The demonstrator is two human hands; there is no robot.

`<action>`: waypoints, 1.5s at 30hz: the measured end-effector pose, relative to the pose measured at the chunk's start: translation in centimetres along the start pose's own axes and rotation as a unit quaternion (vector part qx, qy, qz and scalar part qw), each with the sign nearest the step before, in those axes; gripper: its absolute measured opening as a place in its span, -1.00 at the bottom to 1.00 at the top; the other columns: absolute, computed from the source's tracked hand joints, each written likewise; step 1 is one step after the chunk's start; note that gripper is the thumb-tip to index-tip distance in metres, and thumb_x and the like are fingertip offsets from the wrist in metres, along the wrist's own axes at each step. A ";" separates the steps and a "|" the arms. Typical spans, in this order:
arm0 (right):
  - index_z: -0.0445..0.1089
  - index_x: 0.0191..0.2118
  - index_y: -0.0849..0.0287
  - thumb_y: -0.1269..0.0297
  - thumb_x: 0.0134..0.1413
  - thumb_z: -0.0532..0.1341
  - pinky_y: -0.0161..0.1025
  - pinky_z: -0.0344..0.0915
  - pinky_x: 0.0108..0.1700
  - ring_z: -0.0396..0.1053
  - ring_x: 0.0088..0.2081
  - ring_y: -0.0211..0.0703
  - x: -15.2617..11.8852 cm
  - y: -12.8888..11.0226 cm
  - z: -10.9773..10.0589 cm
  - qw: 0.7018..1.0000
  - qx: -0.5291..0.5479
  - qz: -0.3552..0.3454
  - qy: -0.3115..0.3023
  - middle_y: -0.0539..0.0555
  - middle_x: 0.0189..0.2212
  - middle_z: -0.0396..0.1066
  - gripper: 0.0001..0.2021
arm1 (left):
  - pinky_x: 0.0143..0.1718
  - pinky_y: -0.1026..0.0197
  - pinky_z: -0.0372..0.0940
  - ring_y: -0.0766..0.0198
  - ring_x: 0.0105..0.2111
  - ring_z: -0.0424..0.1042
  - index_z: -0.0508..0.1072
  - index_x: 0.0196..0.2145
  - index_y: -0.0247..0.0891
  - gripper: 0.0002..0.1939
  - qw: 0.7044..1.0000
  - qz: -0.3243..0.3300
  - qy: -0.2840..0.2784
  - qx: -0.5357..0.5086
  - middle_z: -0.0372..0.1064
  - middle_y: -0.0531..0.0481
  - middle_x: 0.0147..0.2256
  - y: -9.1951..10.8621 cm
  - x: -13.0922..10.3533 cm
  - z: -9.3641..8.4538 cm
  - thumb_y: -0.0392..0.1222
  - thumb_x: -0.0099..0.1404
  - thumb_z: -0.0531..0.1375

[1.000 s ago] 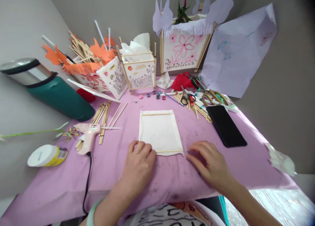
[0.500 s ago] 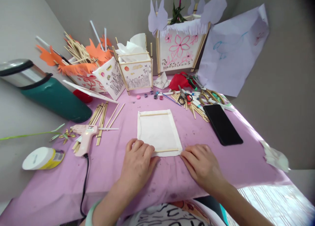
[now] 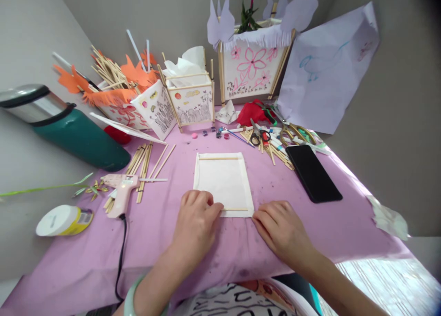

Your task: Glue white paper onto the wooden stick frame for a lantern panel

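A square white panel [image 3: 223, 180], of paper or thin cloth, lies flat on the pink-covered table [image 3: 237, 256] in front of me. Its edges look folded over, and a thin wooden stick [image 3: 220, 158] runs along the far edge. Another stick [image 3: 236, 209] lies along the near edge. Over the near left corner, my left hand [image 3: 196, 222] is closed, its thumb on the end of the near stick; that corner is hidden. At the near right corner, my right hand [image 3: 282, 228] pinches the panel's edge between thumb and fingers.
Left stand a pink glue gun [image 3: 120, 189], bundled sticks [image 3: 143, 169], a white-lidded tub [image 3: 64, 220] and a teal bottle [image 3: 82, 139]. Decorated stick-framed boxes [image 3: 193, 102] line the back. Scissors [image 3: 257, 134], markers and a black phone [image 3: 313, 173] lie right.
My left thumb has moved up from the panel's near edge onto the near stick. The panel has turned slightly, its far edge shifting right. My right hand stays at its corner.
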State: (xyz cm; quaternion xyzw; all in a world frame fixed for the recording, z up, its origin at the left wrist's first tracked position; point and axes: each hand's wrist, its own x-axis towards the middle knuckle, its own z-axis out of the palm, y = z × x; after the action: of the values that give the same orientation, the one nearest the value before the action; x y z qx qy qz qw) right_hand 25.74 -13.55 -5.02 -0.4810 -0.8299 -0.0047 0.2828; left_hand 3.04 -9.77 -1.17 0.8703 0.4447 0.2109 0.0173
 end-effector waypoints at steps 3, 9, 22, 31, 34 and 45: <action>0.39 -0.33 0.24 0.44 0.23 0.10 -0.14 0.08 -0.22 0.25 -0.30 -0.13 0.0 0.0 -0.1 1.000 0.001 -0.003 0.008 0.10 -0.40 0.38 -0.85 | -0.22 0.04 0.14 0.15 -0.27 0.18 0.51 -0.27 -0.16 -0.75 0.998 0.017 -0.053 -0.014 0.26 -0.06 -0.32 0.5 0.6 0.7 -0.42 0.25 0.09; 0.40 -0.23 0.22 0.36 0.23 0.12 -0.15 0.08 -0.22 0.27 -0.28 -0.13 -0.3 -0.1 -0.3 0.999 -0.003 0.029 0.023 0.10 -0.35 0.40 -0.88 | -0.21 0.04 0.13 0.15 -0.28 0.18 0.51 -0.34 -0.18 -0.80 0.996 0.028 -0.079 -0.012 0.27 -0.06 -0.35 1.0 1.2 1.3 -0.36 0.28 0.10; 0.44 -0.29 0.21 0.45 0.24 0.06 -0.14 0.03 -0.25 0.23 -0.33 -0.14 0.0 0.0 0.3 0.999 -0.032 0.000 -0.018 0.09 -0.43 0.35 -0.80 | -0.16 -0.01 0.16 0.15 -0.29 0.19 0.46 -0.44 -0.23 -0.88 0.996 0.066 -0.060 0.025 0.28 -0.04 -0.40 1.2 1.6 1.5 -0.23 0.26 0.20; 0.38 -0.18 0.24 0.45 0.22 0.11 -0.15 0.11 -0.22 0.26 -0.29 -0.13 0.3 0.1 -0.1 0.999 0.005 0.017 0.037 0.11 -0.34 0.38 -0.87 | -0.08 -0.03 0.15 0.15 -0.29 0.21 0.43 -0.48 -0.26 -0.88 0.994 0.090 -0.038 0.046 0.28 -0.02 -0.42 1.4 1.6 1.8 -0.24 0.19 0.26; 0.37 -0.18 0.23 0.45 0.19 0.15 -0.15 0.12 -0.21 0.27 -0.29 -0.14 -0.1 0.2 -0.4 0.999 0.012 0.025 0.043 0.10 -0.34 0.39 -0.89 | -0.04 -0.03 0.14 0.18 -0.31 0.20 0.41 -0.50 -0.26 -0.86 0.993 0.098 -0.032 0.059 0.27 0.00 -0.43 1.3 1.5 2.0 -0.31 0.22 0.22; 0.41 -0.30 0.22 0.40 0.24 0.10 -0.13 0.02 -0.25 0.26 -0.33 -0.14 0.3 -0.6 0.1 0.999 -0.033 0.012 0.001 0.07 -0.43 0.37 -0.85 | 0.03 -0.05 0.10 0.19 -0.30 0.21 0.41 -0.48 -0.26 -0.84 0.993 0.091 -0.034 0.061 0.26 0.00 -0.43 1.4 1.3 2.1 -0.34 0.27 0.16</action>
State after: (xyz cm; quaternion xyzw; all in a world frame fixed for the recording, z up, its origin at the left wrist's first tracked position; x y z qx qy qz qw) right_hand 25.12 -13.63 -4.83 -0.5000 -0.8232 -0.0288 0.2676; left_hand 5.62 -9.26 -2.36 0.9133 0.3745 0.1549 -0.0397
